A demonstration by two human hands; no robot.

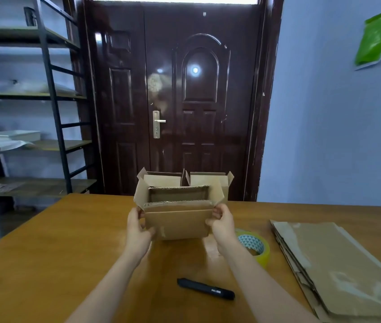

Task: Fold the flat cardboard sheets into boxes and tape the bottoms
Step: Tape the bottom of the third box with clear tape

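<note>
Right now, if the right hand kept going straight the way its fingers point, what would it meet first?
The right hand already grips the right side of the held box, fingers pointing forward and left, so the box itself is first. Beyond it stand two finished boxes; their depth is unclear.

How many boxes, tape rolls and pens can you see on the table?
Folded boxes: 3, one held in the left hand and right hand, two at the table's far edge
Tape rolls: 1
Black pens: 1
Stacks of flat cardboard: 1
Total: 6
</note>
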